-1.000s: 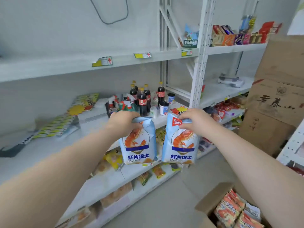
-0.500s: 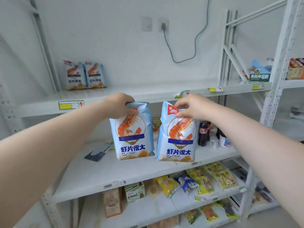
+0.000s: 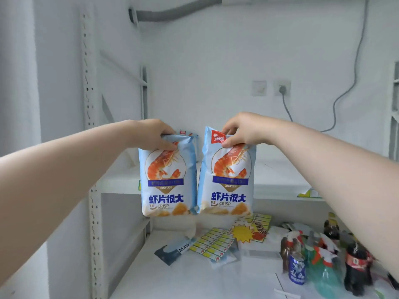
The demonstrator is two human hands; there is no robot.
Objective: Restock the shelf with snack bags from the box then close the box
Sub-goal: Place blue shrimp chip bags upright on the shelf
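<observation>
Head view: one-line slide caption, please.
Restocking: left hand grips the left bag of shrimp crisps, right hand the right bag, before the upper shelf.

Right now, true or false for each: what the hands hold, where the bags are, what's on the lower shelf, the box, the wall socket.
1. The left hand and right hand each pinch one shrimp crisp bag by its top: left bag, right bag. True.
2. Both bags stand on the upper shelf. False: they hang in the air in front of its edge.
3. Cola bottles stand on the lower shelf. True.
4. The box is in view, flaps shut. False: no box shows in this view.
5. Nothing is plugged into the wall. False: a plug with a grey cable sits in the socket.
</observation>
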